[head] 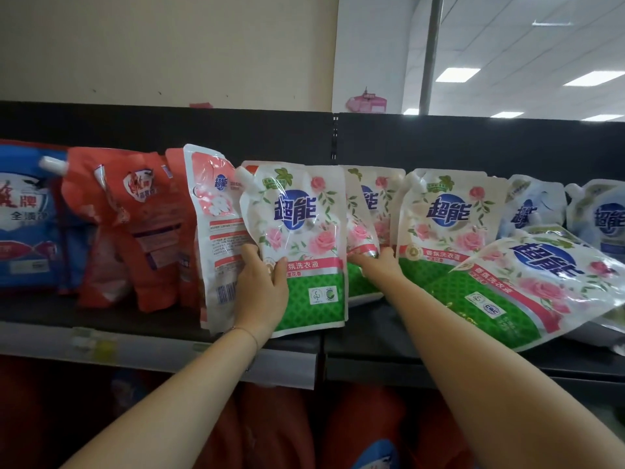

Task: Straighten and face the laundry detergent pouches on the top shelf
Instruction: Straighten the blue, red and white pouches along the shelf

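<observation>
White, rose-printed detergent pouches with green bottoms stand along the top shelf (162, 346). My left hand (262, 286) grips the lower left edge of the front rose pouch (301, 245), which stands upright and faces me. My right hand (378, 264) reaches behind it and holds the lower part of a second rose pouch (367, 218), partly hidden. A third rose pouch (446, 228) stands upright to the right. Another rose pouch (541, 286) lies tipped forward over the shelf front. A pink-and-white pouch (216, 231) shows its back at the left.
Orange-red pouches (135, 228) slump at the left, beside a blue pouch (27, 214). Pale blue pouches (537, 208) stand at the far right. A black back panel (439, 143) runs behind the shelf. Red and blue packs fill the shelf below.
</observation>
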Available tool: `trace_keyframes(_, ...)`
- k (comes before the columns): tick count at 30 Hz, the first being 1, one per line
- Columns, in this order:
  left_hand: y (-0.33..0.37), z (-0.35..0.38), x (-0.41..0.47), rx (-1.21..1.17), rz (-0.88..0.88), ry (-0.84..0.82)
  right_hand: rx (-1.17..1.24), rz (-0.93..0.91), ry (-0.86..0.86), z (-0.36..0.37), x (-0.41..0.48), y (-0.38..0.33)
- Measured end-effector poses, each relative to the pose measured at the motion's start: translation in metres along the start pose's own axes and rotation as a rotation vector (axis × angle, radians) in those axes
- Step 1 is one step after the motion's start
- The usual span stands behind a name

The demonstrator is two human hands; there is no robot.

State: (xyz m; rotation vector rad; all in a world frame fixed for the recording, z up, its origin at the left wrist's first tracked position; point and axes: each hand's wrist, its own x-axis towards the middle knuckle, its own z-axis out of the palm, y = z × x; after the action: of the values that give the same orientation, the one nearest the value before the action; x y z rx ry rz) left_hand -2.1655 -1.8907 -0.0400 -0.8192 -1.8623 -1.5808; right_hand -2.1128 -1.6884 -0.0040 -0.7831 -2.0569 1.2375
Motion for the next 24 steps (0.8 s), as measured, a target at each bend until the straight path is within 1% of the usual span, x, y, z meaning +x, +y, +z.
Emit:
trace_keyframes(2, -0.001, -0.002, -0.002, -0.044, 0.0, -0.024, -0.239, 0.026, 0.018, 0.001, 0.007, 0.001)
trace_keyframes(3, -0.001, -0.003, -0.003, -0.056, 0.003, -0.045, -0.316, 0.047, 0.032, 0.001, 0.008, -0.001)
trace_keyframes(4, -0.001, -0.005, -0.005, -0.062, 0.008, -0.07, -0.323, 0.071, 0.021, 0.0, 0.01, -0.002)
trace_keyframes(7, 0.002, -0.005, -0.009, -0.046, 0.026, -0.096, -0.188, 0.056, -0.052, -0.004, 0.01, -0.004)
trace_keyframes(9, 0.003, -0.001, -0.008, -0.013, 0.027, -0.068, -0.054, 0.055, -0.091, -0.006, 0.003, -0.006)
trace_keyframes(12, 0.002, 0.004, -0.004, 0.055, 0.022, -0.032, 0.059, 0.043, -0.105, -0.008, -0.004, -0.003)
trace_keyframes(14, 0.003, 0.008, 0.0, 0.116, 0.018, 0.004, 0.145, 0.001, -0.015, -0.009, -0.007, 0.0)
trace_keyframes(17, 0.006, 0.018, 0.004, 0.193, -0.016, 0.079, 0.201, -0.116, 0.231, -0.008, -0.015, 0.002)
trace_keyframes(19, 0.005, 0.027, 0.005, 0.209, -0.016, 0.115, 0.213, -0.171, 0.349, -0.004, -0.025, 0.004)
trace_keyframes(21, 0.002, 0.036, 0.007, 0.239, 0.056, 0.133, 0.21, -0.214, 0.4, 0.005, -0.034, 0.01)
trace_keyframes(23, -0.002, 0.042, 0.009, 0.313, 0.173, 0.105, 0.157, -0.27, 0.38, 0.015, -0.041, 0.017)
trace_keyframes(24, -0.003, 0.044, 0.011, 0.353, 0.219, 0.086, 0.092, -0.309, 0.349, 0.019, -0.044, 0.019)
